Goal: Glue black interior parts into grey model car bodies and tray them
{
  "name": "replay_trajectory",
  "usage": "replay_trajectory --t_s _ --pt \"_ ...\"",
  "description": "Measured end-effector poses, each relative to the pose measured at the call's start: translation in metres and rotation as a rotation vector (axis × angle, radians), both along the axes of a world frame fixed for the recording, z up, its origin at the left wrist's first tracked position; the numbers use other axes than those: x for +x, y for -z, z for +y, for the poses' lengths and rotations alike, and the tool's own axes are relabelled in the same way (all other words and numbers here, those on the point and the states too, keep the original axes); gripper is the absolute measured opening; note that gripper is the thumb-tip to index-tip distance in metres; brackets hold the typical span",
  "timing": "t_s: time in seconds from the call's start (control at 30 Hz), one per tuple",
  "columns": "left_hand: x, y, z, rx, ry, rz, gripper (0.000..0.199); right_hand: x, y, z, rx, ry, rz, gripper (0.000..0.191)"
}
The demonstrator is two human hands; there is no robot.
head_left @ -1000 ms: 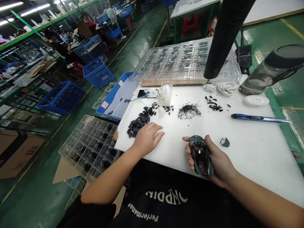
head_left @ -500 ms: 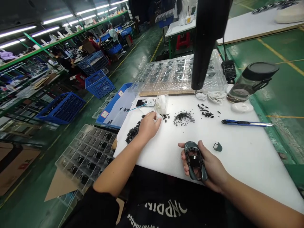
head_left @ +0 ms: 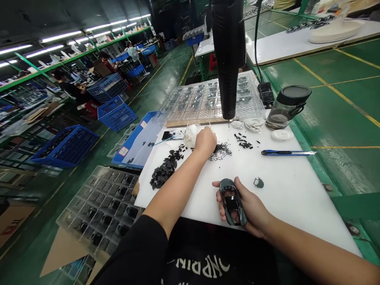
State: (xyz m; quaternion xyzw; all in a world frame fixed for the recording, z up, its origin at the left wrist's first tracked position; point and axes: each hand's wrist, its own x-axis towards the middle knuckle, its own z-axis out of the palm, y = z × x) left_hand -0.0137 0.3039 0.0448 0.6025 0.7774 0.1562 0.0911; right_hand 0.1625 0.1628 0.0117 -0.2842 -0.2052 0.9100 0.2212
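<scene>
We have the dark shell (head_left: 232,202) inside our right grip (head_left: 242,202), above the near edge of the white bench (head_left: 297,190). The grip is clamped round it: the thumb lies along the right flank, the fingertips show at the left. Our left grip (head_left: 206,140) is farther off, over the far part of the bench, beside a white wad (head_left: 190,134) and at the edge of the tiny black screws (head_left: 221,152). Its fingertips are hidden, so we cannot tell whether they are together or apart.

We count one shell in the hand and one small grey-green piece (head_left: 260,183) lying alone on the bench, near the right grip. We also count one blue knife (head_left: 282,152), one bottle (head_left: 283,109), one white oval case (head_left: 282,135), two crumpled cloths (head_left: 253,124) and one black tool (head_left: 228,67), hanging upright with a slim bit pointing down. The screws, the heap of black flakes (head_left: 163,171) and the scattered black strips (head_left: 244,142) are too many or too small for us to count.

The shell looks glossy and is shaped like a small car body, rounded at the far end, with two prongs at the near end. Its rim is dark grey-green, its middle is black, and we see fingers through its openings.
</scene>
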Motion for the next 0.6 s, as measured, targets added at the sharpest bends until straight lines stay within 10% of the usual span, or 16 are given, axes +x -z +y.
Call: replay_trajectory --t_s 0.33,0.6 --pt "-0.037 0.0 -0.122 -0.041 0.024 0.153 0.049 0.0 -0.002 0.001 -0.02 -0.011 -0.036 0.053" --pt "-0.068 0.015 -0.102 -0.351 -0.091 0.203 0.104 0.0 -0.005 0.002 -0.03 0.017 -0.075 0.052"
